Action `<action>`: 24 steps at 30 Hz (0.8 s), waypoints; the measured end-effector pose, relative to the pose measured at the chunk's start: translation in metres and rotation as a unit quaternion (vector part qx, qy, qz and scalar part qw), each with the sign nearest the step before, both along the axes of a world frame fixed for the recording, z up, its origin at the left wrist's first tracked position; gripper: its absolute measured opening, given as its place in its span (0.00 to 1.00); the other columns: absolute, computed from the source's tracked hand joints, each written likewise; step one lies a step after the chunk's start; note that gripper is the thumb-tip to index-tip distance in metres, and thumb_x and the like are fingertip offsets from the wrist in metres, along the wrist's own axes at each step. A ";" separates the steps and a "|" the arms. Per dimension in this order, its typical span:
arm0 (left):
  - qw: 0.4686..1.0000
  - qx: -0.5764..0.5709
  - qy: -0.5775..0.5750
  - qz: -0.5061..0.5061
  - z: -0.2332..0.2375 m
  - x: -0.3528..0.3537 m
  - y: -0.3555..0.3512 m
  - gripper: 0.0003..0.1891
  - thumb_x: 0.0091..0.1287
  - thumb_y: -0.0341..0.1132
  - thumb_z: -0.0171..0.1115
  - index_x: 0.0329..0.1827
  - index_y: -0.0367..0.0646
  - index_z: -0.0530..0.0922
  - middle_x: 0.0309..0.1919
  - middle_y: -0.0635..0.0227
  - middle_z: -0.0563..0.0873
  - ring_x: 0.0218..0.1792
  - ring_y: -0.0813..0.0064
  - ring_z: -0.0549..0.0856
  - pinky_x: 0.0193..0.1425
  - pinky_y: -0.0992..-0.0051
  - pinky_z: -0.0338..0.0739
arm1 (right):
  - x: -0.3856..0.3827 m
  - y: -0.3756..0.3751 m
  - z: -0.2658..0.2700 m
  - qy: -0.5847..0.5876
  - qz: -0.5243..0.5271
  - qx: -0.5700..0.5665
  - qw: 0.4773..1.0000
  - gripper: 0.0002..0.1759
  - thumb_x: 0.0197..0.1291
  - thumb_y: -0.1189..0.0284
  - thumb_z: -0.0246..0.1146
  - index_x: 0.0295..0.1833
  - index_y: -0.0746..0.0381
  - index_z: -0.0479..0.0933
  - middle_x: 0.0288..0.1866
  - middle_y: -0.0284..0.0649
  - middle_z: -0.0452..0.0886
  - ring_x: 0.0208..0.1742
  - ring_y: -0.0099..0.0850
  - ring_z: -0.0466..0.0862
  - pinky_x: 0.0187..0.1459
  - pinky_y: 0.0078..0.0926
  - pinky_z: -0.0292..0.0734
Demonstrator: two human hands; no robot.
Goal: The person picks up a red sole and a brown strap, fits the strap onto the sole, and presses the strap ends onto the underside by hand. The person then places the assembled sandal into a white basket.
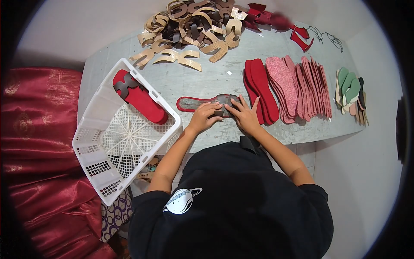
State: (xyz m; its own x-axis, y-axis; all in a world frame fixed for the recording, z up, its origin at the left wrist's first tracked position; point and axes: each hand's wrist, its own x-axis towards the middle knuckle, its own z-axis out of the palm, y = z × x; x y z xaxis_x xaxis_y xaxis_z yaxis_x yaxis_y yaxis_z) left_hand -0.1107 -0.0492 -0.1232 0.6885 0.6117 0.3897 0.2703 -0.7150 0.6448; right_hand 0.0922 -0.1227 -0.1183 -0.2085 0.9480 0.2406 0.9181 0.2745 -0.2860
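A slipper sole [194,103] with a red rim and a grey middle lies flat on the table, its heel end to the left. Across its right part sits a dark brown strap [224,99]. My left hand [206,115] is at the near side of the strap, fingers bent and closed on its edge. From the right, my right hand [245,114] grips the same strap, some fingers pressing on top and the outermost one raised. Both hands partly hide the strap and the toe end.
A white plastic crate [172,116] on the left holds a red slipper [144,101]. Beyond my hands is a pile of beige and brown straps [194,30]. Red soles [261,90], pink soles [297,88] and green soles [347,84] stand to the right. Red scraps [269,19] lie at the back.
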 end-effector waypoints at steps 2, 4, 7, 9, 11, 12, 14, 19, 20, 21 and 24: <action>1.000 -0.002 0.007 0.006 0.002 0.000 0.000 0.17 0.50 0.40 0.70 0.40 0.41 0.82 0.46 0.67 0.84 0.55 0.68 0.78 0.60 0.65 0.68 | 0.000 0.000 0.000 -0.002 0.000 -0.003 1.000 0.27 0.56 0.71 0.59 0.62 0.39 0.70 0.62 0.32 0.70 0.69 0.41 0.62 0.58 0.78 0.27; 1.000 -0.006 0.006 0.009 0.003 0.000 -0.001 0.17 0.50 0.40 0.70 0.41 0.41 0.82 0.46 0.67 0.84 0.55 0.69 0.78 0.60 0.66 0.68 | 0.000 0.000 0.001 0.003 0.001 -0.004 1.000 0.27 0.56 0.71 0.59 0.62 0.39 0.70 0.62 0.31 0.70 0.69 0.41 0.62 0.58 0.78 0.27; 1.000 -0.016 0.013 0.015 0.003 0.000 0.000 0.17 0.51 0.40 0.69 0.41 0.41 0.82 0.46 0.67 0.84 0.54 0.70 0.79 0.59 0.67 0.67 | 0.001 0.000 0.001 -0.001 0.003 -0.006 1.000 0.27 0.56 0.71 0.59 0.62 0.39 0.70 0.62 0.31 0.70 0.69 0.40 0.63 0.58 0.78 0.27; 0.999 -0.022 0.020 0.018 0.002 0.001 0.000 0.17 0.52 0.41 0.69 0.42 0.41 0.82 0.45 0.67 0.84 0.54 0.71 0.79 0.59 0.68 0.67 | 0.002 0.000 0.000 0.000 0.002 -0.002 1.000 0.27 0.56 0.70 0.59 0.62 0.39 0.70 0.62 0.31 0.70 0.69 0.40 0.63 0.58 0.78 0.27; 0.999 -0.018 0.009 0.032 0.001 0.002 0.000 0.17 0.52 0.41 0.69 0.42 0.42 0.82 0.43 0.68 0.85 0.53 0.71 0.80 0.57 0.68 0.67 | 0.001 0.001 -0.001 0.001 0.004 0.002 1.000 0.27 0.56 0.70 0.59 0.62 0.39 0.70 0.62 0.31 0.70 0.69 0.40 0.63 0.58 0.78 0.27; 0.999 -0.018 0.009 0.032 0.002 0.003 -0.001 0.17 0.52 0.41 0.69 0.42 0.42 0.82 0.43 0.68 0.85 0.53 0.71 0.80 0.57 0.68 0.67 | 0.001 0.001 -0.002 -0.004 0.002 0.003 1.000 0.27 0.56 0.70 0.59 0.62 0.39 0.70 0.62 0.31 0.70 0.68 0.40 0.63 0.58 0.78 0.27; 0.998 -0.027 0.011 0.054 0.004 0.004 -0.002 0.17 0.51 0.41 0.69 0.42 0.44 0.82 0.42 0.68 0.85 0.52 0.72 0.80 0.56 0.68 0.66 | 0.002 0.001 -0.003 -0.008 0.000 0.003 1.000 0.27 0.55 0.70 0.60 0.62 0.39 0.70 0.62 0.31 0.70 0.68 0.40 0.63 0.58 0.79 0.27; 0.995 -0.055 0.013 0.086 0.010 0.006 -0.004 0.19 0.52 0.40 0.70 0.46 0.46 0.79 0.38 0.69 0.86 0.43 0.75 0.83 0.56 0.68 0.62 | 0.002 0.001 -0.001 -0.010 0.003 0.002 1.000 0.26 0.55 0.70 0.60 0.61 0.39 0.70 0.62 0.32 0.70 0.69 0.41 0.63 0.57 0.79 0.27; 0.989 -0.103 0.021 0.105 0.013 0.006 -0.004 0.20 0.52 0.40 0.70 0.47 0.46 0.77 0.36 0.70 0.86 0.40 0.76 0.83 0.55 0.69 0.61 | 0.002 0.001 -0.002 -0.009 0.005 0.002 1.000 0.26 0.55 0.70 0.60 0.61 0.39 0.70 0.62 0.32 0.70 0.69 0.41 0.63 0.57 0.79 0.27; 0.989 -0.103 0.021 0.106 0.012 0.007 -0.003 0.20 0.52 0.40 0.70 0.47 0.46 0.77 0.36 0.70 0.86 0.40 0.76 0.83 0.55 0.69 0.61 | 0.002 0.001 -0.002 -0.007 0.004 0.001 1.000 0.26 0.55 0.70 0.60 0.61 0.40 0.70 0.62 0.32 0.70 0.69 0.41 0.63 0.57 0.79 0.27; 0.987 -0.107 -0.014 0.117 0.007 0.013 0.001 0.24 0.51 0.38 0.71 0.51 0.47 0.73 0.34 0.73 0.86 0.37 0.81 0.82 0.52 0.72 0.59 | 0.003 0.000 0.000 -0.008 0.005 -0.006 1.000 0.25 0.55 0.70 0.60 0.60 0.40 0.71 0.62 0.32 0.70 0.69 0.41 0.63 0.57 0.79 0.27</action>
State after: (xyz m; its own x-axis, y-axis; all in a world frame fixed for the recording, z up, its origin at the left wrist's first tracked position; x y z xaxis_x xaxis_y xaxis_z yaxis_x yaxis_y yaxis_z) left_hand -0.0981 -0.0483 -0.1163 0.5089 0.8237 0.2502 0.3926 -0.4807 0.7841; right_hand 0.0951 -0.1223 -0.1179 -0.2207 0.9486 0.2268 0.9198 0.2798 -0.2752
